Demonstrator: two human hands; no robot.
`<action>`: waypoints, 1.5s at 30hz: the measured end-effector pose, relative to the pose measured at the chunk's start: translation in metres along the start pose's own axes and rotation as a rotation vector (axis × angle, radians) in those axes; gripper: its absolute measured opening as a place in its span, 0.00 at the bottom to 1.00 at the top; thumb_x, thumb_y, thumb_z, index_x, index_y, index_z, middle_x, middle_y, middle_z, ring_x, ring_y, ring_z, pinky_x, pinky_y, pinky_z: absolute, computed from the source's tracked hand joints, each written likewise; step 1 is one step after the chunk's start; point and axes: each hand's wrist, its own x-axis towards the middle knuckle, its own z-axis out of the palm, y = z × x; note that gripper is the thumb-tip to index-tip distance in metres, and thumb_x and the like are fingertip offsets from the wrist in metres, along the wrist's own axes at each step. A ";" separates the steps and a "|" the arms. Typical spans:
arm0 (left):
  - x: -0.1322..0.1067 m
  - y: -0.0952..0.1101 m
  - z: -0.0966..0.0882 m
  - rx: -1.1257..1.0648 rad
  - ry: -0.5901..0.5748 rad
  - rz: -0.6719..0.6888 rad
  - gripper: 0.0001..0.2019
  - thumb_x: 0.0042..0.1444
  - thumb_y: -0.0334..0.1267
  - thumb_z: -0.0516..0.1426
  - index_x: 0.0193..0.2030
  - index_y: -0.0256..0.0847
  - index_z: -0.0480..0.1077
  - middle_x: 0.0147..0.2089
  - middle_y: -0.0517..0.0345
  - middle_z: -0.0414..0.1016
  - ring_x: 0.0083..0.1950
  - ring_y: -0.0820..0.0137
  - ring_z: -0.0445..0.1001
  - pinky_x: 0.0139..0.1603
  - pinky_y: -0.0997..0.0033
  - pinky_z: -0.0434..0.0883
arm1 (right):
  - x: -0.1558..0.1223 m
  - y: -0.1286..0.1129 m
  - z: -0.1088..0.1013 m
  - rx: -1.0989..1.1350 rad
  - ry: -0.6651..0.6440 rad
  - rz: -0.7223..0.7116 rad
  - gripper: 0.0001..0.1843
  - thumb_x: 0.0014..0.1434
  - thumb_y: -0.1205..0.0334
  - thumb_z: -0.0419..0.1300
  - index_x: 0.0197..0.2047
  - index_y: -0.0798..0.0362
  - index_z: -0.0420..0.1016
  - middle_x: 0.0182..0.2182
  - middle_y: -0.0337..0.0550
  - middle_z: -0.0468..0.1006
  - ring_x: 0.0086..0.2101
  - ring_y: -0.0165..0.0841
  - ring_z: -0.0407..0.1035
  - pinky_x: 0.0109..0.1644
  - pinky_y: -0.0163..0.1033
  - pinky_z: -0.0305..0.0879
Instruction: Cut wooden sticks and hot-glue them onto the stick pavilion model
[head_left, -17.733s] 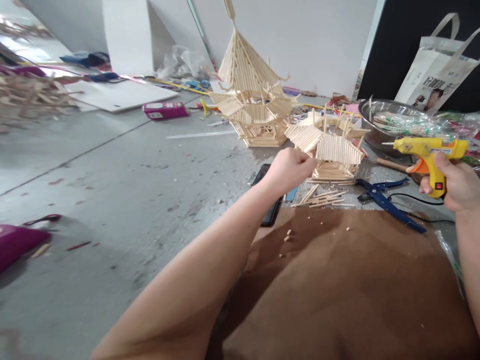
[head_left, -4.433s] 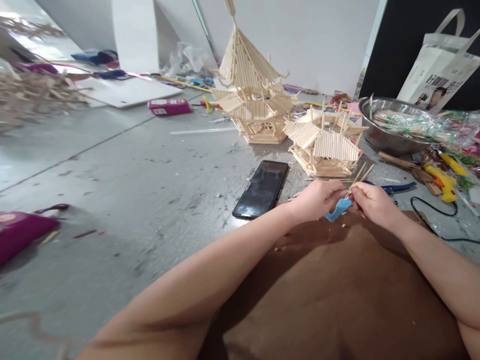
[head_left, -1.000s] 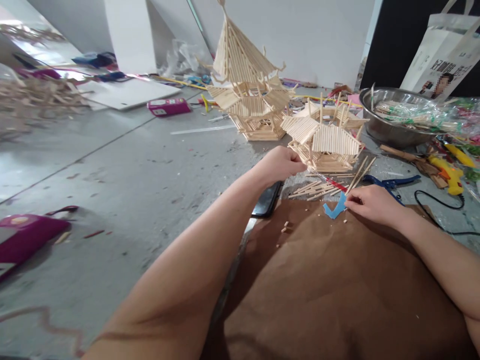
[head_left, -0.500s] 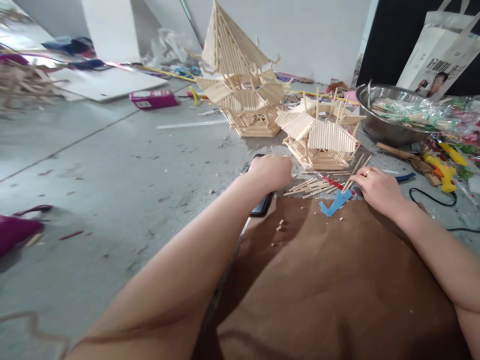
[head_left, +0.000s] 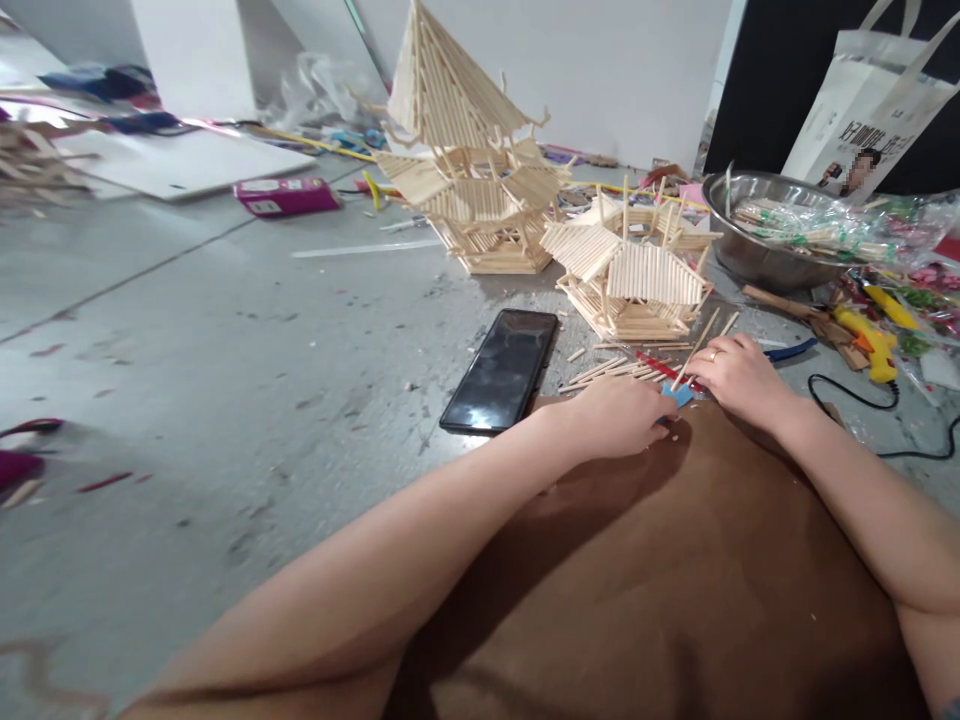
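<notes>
- Fingers (head_left: 655, 410) of the left hand (head_left: 619, 414) curl over the blue piece (head_left: 680, 393) — whether pinching, I cannot tell.
- Right hand (head_left: 739, 376) sits at thin sticks (head_left: 701, 341), fingers narrow, grip unclear; likely light, stiff, snappable — best held mid-length.

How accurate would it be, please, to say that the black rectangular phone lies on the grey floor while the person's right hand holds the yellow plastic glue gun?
The holding is wrong: the head view shows the yellow plastic glue gun lying apart from the right hand, which is at thin pale wooden sticks. The phone is indeed on the floor.
</notes>
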 end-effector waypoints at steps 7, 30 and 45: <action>-0.002 -0.009 -0.005 0.123 -0.068 -0.196 0.13 0.52 0.36 0.47 0.32 0.37 0.73 0.33 0.44 0.76 0.37 0.58 0.74 0.35 0.63 0.67 | 0.002 -0.003 -0.004 -0.097 -0.004 -0.069 0.13 0.58 0.69 0.47 0.34 0.55 0.73 0.35 0.46 0.76 0.39 0.37 0.61 0.42 0.43 0.45; 0.002 -0.007 -0.009 0.046 0.091 -0.348 0.15 0.54 0.40 0.44 0.40 0.40 0.69 0.37 0.47 0.75 0.39 0.56 0.74 0.36 0.57 0.68 | 0.001 -0.013 -0.003 -0.107 0.098 -0.121 0.08 0.56 0.71 0.51 0.31 0.55 0.69 0.27 0.41 0.72 0.31 0.33 0.61 0.35 0.40 0.46; 0.007 -0.014 -0.006 -0.224 0.271 -0.401 0.13 0.52 0.41 0.48 0.30 0.39 0.72 0.27 0.54 0.72 0.28 0.69 0.68 0.26 0.72 0.58 | 0.000 -0.020 -0.008 -0.133 0.072 -0.171 0.08 0.57 0.71 0.49 0.36 0.56 0.68 0.34 0.43 0.73 0.33 0.34 0.64 0.34 0.39 0.49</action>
